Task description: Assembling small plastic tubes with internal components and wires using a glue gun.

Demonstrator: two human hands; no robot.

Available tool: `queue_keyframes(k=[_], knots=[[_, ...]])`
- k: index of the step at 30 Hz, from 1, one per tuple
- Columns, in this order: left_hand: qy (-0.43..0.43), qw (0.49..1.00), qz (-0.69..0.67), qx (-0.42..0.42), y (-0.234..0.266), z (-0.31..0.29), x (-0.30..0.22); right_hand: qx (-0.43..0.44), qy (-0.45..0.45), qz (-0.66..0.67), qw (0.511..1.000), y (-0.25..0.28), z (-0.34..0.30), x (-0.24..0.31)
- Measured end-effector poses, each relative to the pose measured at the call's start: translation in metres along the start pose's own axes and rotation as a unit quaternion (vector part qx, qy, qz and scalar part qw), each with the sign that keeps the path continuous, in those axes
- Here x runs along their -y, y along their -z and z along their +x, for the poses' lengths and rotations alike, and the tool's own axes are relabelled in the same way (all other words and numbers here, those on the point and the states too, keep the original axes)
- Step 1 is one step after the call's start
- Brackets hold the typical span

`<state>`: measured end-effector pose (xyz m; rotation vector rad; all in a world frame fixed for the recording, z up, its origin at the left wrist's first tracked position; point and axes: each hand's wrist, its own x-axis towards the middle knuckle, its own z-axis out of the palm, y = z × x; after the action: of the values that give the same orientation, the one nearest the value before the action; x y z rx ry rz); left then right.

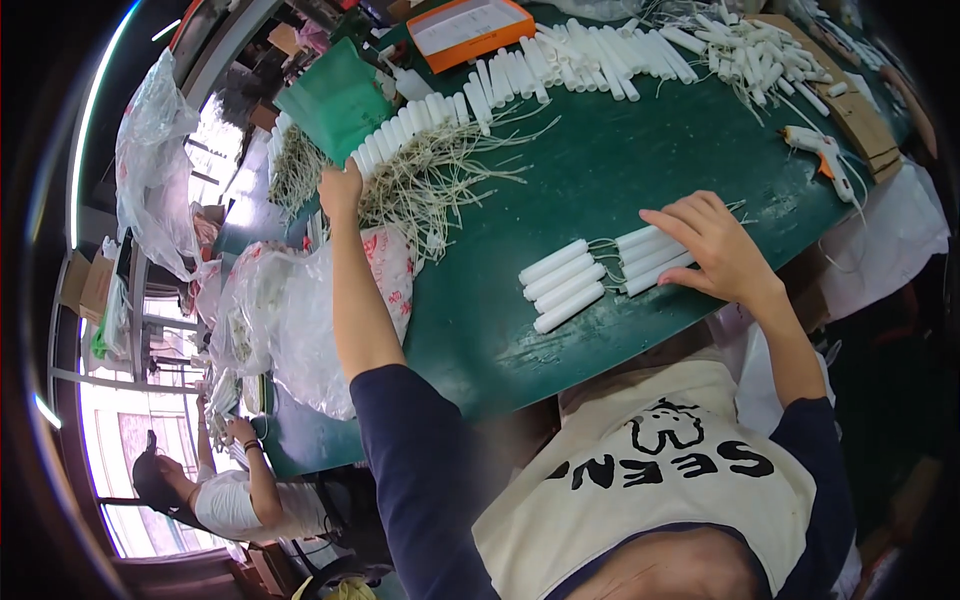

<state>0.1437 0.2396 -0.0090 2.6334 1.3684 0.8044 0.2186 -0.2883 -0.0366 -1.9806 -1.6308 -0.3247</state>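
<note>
My left hand [343,188] reaches to the near left end of a row of white tubes [400,127] whose thin, pale wires fan out toward me. Its fingers are curled closed at the last tubes; what lies between them is hidden. On the green table in front of me lie two side-by-side groups of white tubes, a left group [563,285] and a right group [645,255], with wires looping between them. My right hand [712,245] rests over the right group, thumb and fingers apart, covering its right end.
An orange box [468,32] and green sheet [335,100] stand behind the row. More tubes [770,60] are heaped far right, near a glue gun [822,155] and cardboard [850,110]. Clear plastic bags [300,320] lie left. Another person [245,495] works at lower left.
</note>
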Motion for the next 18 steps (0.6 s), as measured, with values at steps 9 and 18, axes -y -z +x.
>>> queue_keyframes(k=[9, 18], knots=[[0.102, 0.983, -0.052, 0.140, -0.048, 0.015, -0.020, 0.029, -0.069, -0.025, 0.997, 0.013, -0.016, -0.008], [0.173, 0.931, -0.316, 0.064, -0.014, 0.048, 0.018, 0.006, -0.055, -0.019, 0.998, 0.004, -0.015, -0.009]])
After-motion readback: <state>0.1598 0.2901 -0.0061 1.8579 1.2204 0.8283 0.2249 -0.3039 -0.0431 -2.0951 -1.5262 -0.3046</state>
